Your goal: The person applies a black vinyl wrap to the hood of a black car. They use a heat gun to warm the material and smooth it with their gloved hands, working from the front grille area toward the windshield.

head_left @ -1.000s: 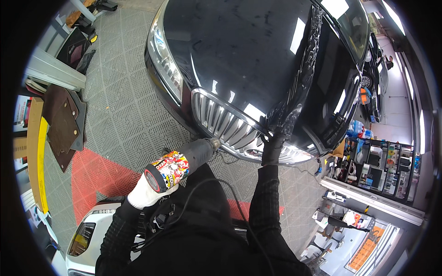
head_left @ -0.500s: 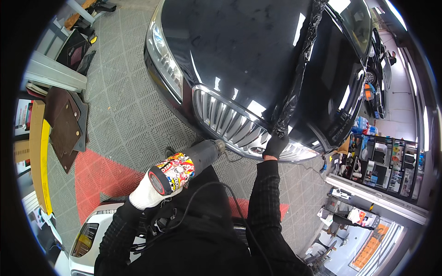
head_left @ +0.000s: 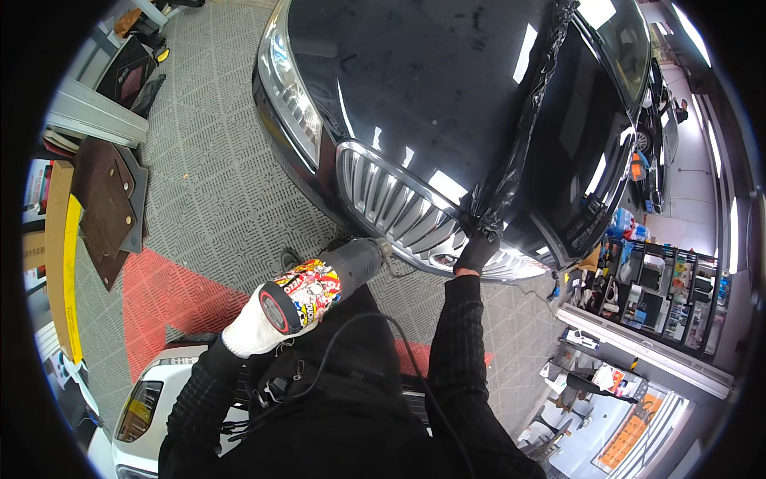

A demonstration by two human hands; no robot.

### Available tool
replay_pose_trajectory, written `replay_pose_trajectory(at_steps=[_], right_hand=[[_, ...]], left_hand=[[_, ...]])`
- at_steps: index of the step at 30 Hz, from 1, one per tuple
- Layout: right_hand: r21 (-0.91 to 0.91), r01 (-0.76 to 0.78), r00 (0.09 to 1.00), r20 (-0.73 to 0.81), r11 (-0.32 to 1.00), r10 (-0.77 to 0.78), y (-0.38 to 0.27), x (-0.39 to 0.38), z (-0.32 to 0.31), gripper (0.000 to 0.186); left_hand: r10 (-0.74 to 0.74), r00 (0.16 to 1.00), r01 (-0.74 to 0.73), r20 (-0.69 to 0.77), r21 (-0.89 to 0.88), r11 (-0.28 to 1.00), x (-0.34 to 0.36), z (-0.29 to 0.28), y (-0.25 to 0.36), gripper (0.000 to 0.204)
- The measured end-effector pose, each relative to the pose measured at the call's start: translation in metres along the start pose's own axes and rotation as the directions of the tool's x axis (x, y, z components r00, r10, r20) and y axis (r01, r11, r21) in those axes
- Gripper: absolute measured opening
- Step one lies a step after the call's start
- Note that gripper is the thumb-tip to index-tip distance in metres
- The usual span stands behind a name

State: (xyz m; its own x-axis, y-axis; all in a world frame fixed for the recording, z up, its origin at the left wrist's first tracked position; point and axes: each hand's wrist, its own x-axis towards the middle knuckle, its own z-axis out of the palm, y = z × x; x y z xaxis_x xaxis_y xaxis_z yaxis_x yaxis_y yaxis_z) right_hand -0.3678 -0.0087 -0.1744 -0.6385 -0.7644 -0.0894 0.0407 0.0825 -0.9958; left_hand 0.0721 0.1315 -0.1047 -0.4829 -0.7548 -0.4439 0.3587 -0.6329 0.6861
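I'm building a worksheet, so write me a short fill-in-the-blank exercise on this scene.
1. The left hand wears a ____ glove.
2. The right hand wears a ____ glove.
3. The heat gun is in the ____ hand.
4. Crumpled film runs along the ____ of the black car.

Missing words: white; black; left; hood.

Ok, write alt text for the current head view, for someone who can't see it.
A person's white-gloved left hand holds a sticker-covered heat gun, while the black-gloved right hand grips crumpled black film that runs along a black car's hood, near the chrome grille. Part of a white car shows at lower left.
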Motion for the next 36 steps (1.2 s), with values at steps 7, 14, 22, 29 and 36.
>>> replay_pose_trajectory(at_steps=[7, 14, 22, 29, 36], right_hand=[[0.141, -0.092, 0.995, -0.036, 0.986, 0.098, -0.01, -0.004, 0.012, 0.039], [0.207, -0.125, 0.99, -0.033, 0.97, 0.134, -0.007, -0.007, 0.015, 0.04], [0.062, -0.061, 0.998, 0.013, 0.996, 0.061, 0.013, -0.002, 0.005, 0.042], [-0.156, 0.029, 0.998, 0.062, 0.987, -0.02, 0.023, -0.003, 0.001, 0.045], [-0.152, -0.036, 0.998, 0.043, 0.988, 0.043, -0.012, -0.025, 0.012, 0.045]], left_hand=[[0.217, 0.966, -0.255, 0.139, 0.411, 0.875, 0.015, 0.004, 0.007, 0.051], [-0.267, 0.96, 0.243, 0.089, -0.741, 0.626, 0.038, 0.008, 0.01, 0.047], [-0.374, 0.918, 0.265, 0.134, -0.908, 0.325, 0.048, 0.003, -0.005, 0.057], [-0.323, 0.945, 0.265, -0.043, -0.473, 0.84, 0.058, 0.021, 0.008, 0.055], [-0.062, 0.997, 0.064, 0.05, -0.04, 0.997, 0.064, 0.019, 0.004, 0.053]])
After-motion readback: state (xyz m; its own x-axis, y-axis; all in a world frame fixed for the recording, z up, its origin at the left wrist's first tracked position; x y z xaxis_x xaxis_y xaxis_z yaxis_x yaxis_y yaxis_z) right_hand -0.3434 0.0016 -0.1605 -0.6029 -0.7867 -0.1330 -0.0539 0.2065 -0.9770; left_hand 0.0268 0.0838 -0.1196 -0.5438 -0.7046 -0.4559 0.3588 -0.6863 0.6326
